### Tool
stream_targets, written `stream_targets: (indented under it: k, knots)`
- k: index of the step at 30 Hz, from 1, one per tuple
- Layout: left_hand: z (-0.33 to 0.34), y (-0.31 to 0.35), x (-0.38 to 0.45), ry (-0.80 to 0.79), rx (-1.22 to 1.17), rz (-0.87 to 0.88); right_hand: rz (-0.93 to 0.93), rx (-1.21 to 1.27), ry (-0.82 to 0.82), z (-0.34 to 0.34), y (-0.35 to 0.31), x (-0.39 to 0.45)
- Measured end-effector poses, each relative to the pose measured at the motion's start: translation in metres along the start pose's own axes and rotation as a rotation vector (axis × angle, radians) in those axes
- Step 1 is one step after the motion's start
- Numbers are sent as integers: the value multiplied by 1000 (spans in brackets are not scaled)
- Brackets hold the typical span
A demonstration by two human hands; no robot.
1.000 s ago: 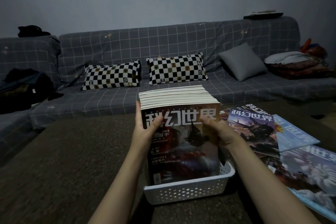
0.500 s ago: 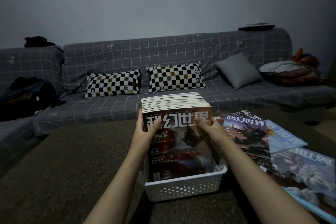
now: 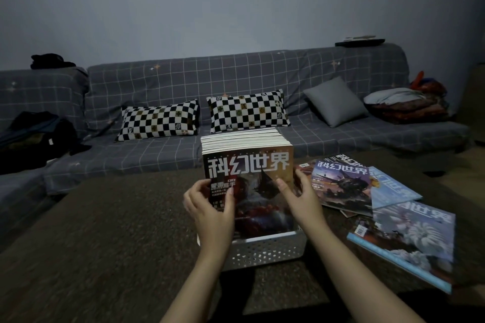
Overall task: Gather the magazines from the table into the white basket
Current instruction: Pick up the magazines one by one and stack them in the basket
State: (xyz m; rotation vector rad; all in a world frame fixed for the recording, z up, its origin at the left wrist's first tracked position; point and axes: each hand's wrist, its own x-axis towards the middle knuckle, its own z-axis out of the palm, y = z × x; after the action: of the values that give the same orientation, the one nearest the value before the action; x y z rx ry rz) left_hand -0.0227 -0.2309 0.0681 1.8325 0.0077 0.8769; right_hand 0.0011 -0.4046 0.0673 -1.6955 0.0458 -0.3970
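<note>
A thick stack of magazines (image 3: 248, 162) stands upright in the white perforated basket (image 3: 265, 250) on the dark table (image 3: 118, 231). My left hand (image 3: 211, 207) grips the stack's left edge, thumb on the front cover. My right hand (image 3: 301, 196) holds its right edge, thumb on the cover too. Several more magazines lie flat on the table to the right: a purple-covered one (image 3: 341, 186), a light blue one (image 3: 391, 189) and a white-flower one (image 3: 412, 238).
A grey checked sofa (image 3: 236, 81) runs behind the table with two checkered pillows (image 3: 160, 119), a grey cushion (image 3: 334, 101) and folded bedding (image 3: 406, 102) on the right. Dark bags (image 3: 34, 134) lie on its left end.
Both hands have slid down from the top of the stack to its middle. The stack sits a little lower in the basket. The camera has tilted up.
</note>
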Motion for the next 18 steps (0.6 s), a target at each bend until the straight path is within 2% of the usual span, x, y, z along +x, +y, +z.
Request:
stream_targets:
  k: [5, 12, 18]
  knots:
    - [20, 18, -19, -304, -41, 46, -32, -3, 69, -15, 4, -24]
    - [83, 46, -60, -590, -167, 5, -20, -97, 210, -81, 20, -39]
    - [160, 60, -91, -705, -240, -122, 71, -215, 300, -145, 53, -27]
